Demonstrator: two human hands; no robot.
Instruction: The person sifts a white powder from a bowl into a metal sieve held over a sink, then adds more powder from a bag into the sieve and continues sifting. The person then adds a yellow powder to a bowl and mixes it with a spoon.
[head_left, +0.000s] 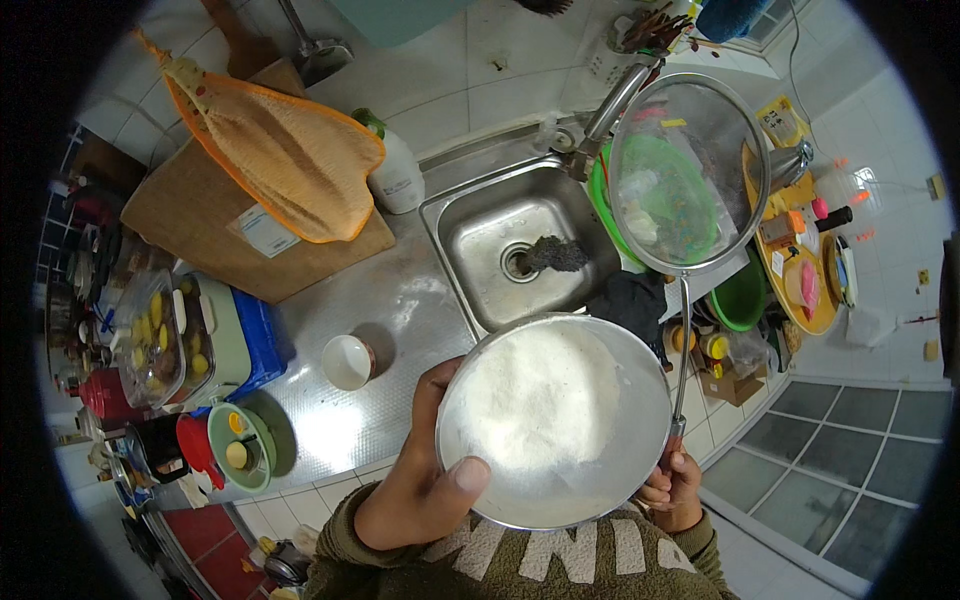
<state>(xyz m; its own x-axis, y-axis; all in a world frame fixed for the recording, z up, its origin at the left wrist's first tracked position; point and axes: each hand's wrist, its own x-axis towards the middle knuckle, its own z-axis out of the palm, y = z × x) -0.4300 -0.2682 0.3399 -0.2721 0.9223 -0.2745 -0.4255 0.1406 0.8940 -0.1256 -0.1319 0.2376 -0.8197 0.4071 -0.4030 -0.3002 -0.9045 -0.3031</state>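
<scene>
A round metal bowl (577, 495) holding white powder (544, 397), like flour, is close to my chest. My left hand (431, 457) grips its left rim, thumb over the edge and fingers beneath. My right hand (671, 487), right of the bowl, is closed on the wooden handle of a fine-mesh strainer (681, 405). The strainer's round mesh head points away from me, above the sink's right side; nothing is seen lying in the mesh. A small white cup (347, 363) stands on the steel counter, left of the bowl.
A steel sink (487, 289) with a dark scouring pad (559, 253) near its drain lies ahead. A green basin (600, 202) is seen through the strainer. At left are a wooden board (180, 225), a dried loofah-like gourd (277, 150), a white bottle (397, 176) and a light green bowl (262, 454).
</scene>
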